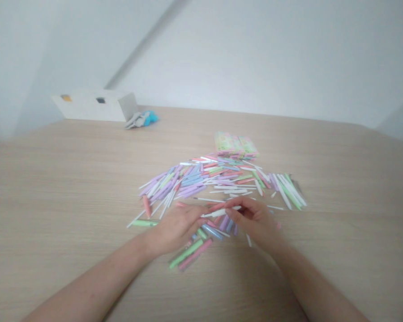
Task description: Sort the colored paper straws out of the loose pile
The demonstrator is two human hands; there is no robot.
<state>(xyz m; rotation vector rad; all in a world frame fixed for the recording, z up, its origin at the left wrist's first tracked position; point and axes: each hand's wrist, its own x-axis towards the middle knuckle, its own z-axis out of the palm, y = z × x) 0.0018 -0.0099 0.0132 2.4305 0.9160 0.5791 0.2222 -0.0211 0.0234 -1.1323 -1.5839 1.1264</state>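
Observation:
A white pen (218, 213) lies level between my two hands above the pile. My right hand (257, 221) pinches its right part with thumb and fingers. At the other end, the fingertips of my left hand (177, 226) are closed around its narrow tip. Below and beyond the hands spreads a heap of loose pen parts (191, 179) in purple, blue, pink, green and white, with thin white refills (208, 199) among them. Close to my left hand lie a green pen barrel (186, 253) and a pink pen barrel (196, 254). Blur hides fine detail.
Stacked packs (237, 145) in green and pink stand behind the heap. A separate row of white, green and purple pen pieces (289, 190) lies at right. Far left are a white box (90, 107) and a crumpled grey-and-blue cloth-like item (143, 119). A wall (272, 58) bounds the wooden table (339, 179).

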